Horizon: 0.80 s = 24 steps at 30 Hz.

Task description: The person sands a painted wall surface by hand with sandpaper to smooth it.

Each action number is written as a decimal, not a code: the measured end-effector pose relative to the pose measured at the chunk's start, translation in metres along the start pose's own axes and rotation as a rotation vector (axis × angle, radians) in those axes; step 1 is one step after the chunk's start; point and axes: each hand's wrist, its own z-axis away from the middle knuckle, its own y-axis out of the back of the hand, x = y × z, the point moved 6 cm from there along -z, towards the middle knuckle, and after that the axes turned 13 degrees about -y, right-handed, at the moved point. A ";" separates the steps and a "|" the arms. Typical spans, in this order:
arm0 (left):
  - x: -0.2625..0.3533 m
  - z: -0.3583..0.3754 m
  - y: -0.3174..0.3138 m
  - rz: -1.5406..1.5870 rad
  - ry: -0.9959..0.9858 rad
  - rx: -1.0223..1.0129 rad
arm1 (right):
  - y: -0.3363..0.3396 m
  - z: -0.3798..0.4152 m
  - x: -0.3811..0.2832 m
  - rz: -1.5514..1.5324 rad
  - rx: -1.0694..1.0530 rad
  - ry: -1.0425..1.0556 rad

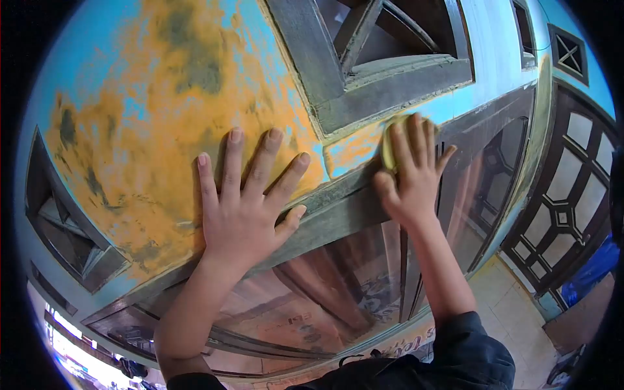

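My left hand (244,195) lies flat with spread fingers on the wall (156,123), where blue paint is worn to orange and dark grey patches. Higher up on the right, my right hand (416,162) presses a flat yellow pad (389,149) against the narrow strip of wall between two wooden frames. Only the pad's left edge shows; the rest is hidden under my palm and fingers, which look slightly blurred. Just above this hand is the lower rail of a grey wooden vent frame (396,91). The window's dark top rail (344,201) runs close below both hands.
Below the rail is a glass window (325,286) with reddish-brown curtains behind it. Another wooden vent (65,221) sits at the left. A dark panelled door (562,195) stands at the right, with blue plastic (591,270) beside it, above a tiled floor (510,312).
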 end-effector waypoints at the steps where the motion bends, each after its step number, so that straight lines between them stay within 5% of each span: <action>1: 0.003 -0.001 -0.001 0.003 0.001 -0.008 | 0.002 -0.002 0.004 -0.075 0.023 -0.025; 2: 0.004 -0.003 0.000 0.003 0.003 -0.013 | 0.003 -0.003 0.003 -0.151 0.049 -0.047; 5: 0.013 -0.011 -0.003 0.020 -0.022 -0.017 | -0.005 0.038 -0.034 -0.112 -0.163 0.332; 9: 0.022 -0.017 -0.007 0.042 -0.064 -0.015 | 0.011 -0.013 0.026 -0.052 0.034 -0.055; 12: 0.028 -0.026 -0.008 0.072 -0.083 -0.027 | 0.010 -0.004 0.008 -0.204 0.020 0.053; 14: 0.033 -0.033 -0.010 0.081 -0.099 -0.027 | 0.001 0.019 -0.008 -0.046 -0.134 0.267; 16: 0.038 -0.037 -0.012 0.086 -0.123 -0.031 | 0.005 0.004 0.014 0.063 -0.081 0.237; 18: 0.042 -0.042 -0.016 0.081 -0.145 -0.031 | 0.012 -0.024 0.043 0.005 0.067 -0.058; 20: 0.045 -0.046 -0.015 0.066 -0.152 -0.032 | 0.010 -0.022 0.039 -0.118 0.123 -0.018; 22: 0.048 -0.049 -0.015 0.065 -0.167 -0.029 | 0.005 -0.001 0.017 -0.159 -0.036 0.184; 24: 0.048 -0.050 -0.015 0.082 -0.177 -0.024 | 0.007 -0.001 0.025 -0.006 -0.044 0.236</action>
